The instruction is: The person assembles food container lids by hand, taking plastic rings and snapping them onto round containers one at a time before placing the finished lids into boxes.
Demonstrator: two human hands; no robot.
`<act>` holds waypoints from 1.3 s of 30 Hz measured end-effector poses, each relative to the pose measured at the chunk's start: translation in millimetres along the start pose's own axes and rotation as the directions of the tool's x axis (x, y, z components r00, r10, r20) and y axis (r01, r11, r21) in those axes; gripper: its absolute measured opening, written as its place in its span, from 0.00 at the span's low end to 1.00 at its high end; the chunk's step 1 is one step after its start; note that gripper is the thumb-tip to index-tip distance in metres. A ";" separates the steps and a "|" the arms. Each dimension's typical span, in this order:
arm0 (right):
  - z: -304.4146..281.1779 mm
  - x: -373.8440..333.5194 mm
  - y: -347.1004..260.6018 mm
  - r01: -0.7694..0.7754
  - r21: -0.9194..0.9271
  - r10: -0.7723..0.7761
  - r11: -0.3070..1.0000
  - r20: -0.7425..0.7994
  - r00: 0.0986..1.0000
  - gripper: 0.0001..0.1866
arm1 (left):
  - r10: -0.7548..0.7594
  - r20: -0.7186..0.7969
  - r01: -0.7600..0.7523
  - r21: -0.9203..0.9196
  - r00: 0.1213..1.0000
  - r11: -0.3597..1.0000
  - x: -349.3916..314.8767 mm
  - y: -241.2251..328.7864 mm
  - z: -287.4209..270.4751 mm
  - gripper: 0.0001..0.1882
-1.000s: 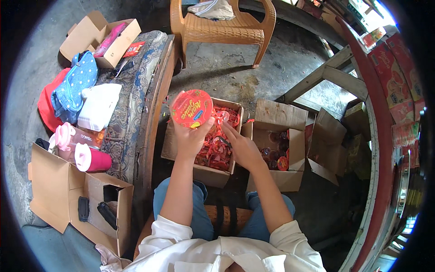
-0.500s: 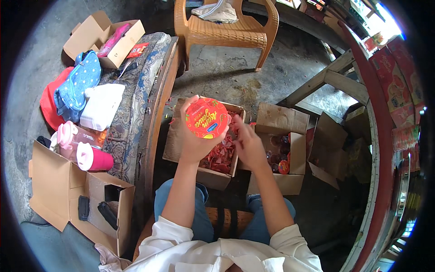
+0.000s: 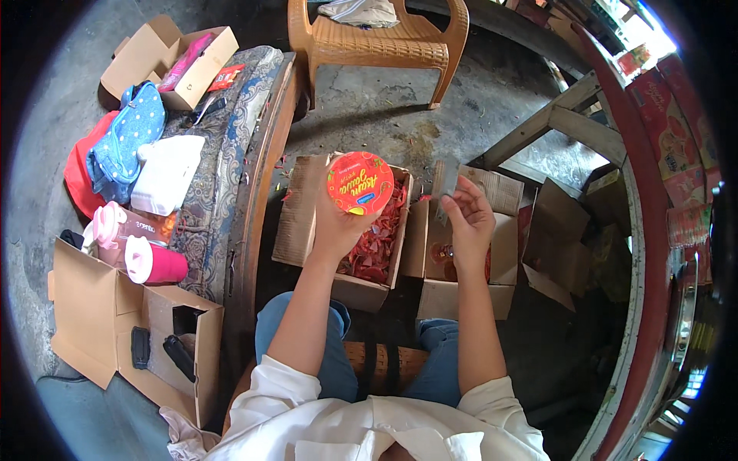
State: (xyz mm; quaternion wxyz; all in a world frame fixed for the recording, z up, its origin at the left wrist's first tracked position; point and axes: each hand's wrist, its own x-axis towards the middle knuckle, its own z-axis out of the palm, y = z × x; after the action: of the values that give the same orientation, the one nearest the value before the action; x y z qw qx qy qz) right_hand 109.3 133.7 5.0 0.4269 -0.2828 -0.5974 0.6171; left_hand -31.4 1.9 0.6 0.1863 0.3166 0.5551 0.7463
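Note:
My left hand (image 3: 338, 228) is closed round a drink cup whose round red lid (image 3: 360, 183) faces up at me. To its right, my right hand (image 3: 470, 216) pinches a thin, flat grey strip (image 3: 444, 184) between thumb and fingers, apart from the cup. The strip is blurred and may be a blade. Beneath the cup stands an open cardboard box (image 3: 358, 292) full of red scraps (image 3: 374, 250). Below my right hand is a second open box (image 3: 469, 300) with several cups, largely hidden by my wrist.
At the left, a patterned padded bench (image 3: 244, 100) carries a pink tumbler (image 3: 165, 263), a white container (image 3: 167, 175) and a blue dotted pouch (image 3: 127, 142). An open carton (image 3: 92, 323) is nearer me. A wicker-look chair (image 3: 377, 50) stands ahead. Wooden framing (image 3: 588, 131) borders the right.
My right hand has moved right, away from the cup, and the grey strip now shows in it. The left hand still holds the cup, its lid turned a little.

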 end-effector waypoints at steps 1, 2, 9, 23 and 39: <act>-2.1 0.8 0.0 0.036 0.002 -0.036 0.999 -0.016 0.999 0.19 | -0.001 -0.004 0.001 -0.029 1.000 1.000 0.9 0.1 3.0 0.39; -4.0 0.7 -0.6 0.058 -0.020 -0.059 0.998 -0.024 0.998 0.19 | 0.002 0.010 -0.002 0.000 1.000 1.000 0.7 1.3 6.0 0.39; 1.9 -8.3 -20.4 0.353 -0.332 -0.352 0.875 0.065 0.934 0.14 | 0.073 0.063 -0.079 0.108 0.995 0.991 -3.9 -2.8 16.2 0.37; 0.7 -15.3 -32.8 0.664 -0.546 -0.472 0.510 0.467 0.747 0.20 | -0.040 0.248 -0.047 0.334 0.968 0.941 -5.8 -6.2 18.9 0.35; -3.9 -25.4 -55.2 0.700 -0.575 -0.303 0.424 0.638 0.708 0.22 | -0.232 0.498 0.103 0.272 0.835 0.957 -3.8 4.6 13.2 0.41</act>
State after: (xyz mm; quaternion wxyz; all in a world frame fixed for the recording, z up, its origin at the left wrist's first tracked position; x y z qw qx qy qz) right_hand 135.2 109.3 54.5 0.2784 -0.0936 -0.9404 0.1715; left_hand -19.3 7.5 6.3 0.3572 0.4777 0.5926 0.5413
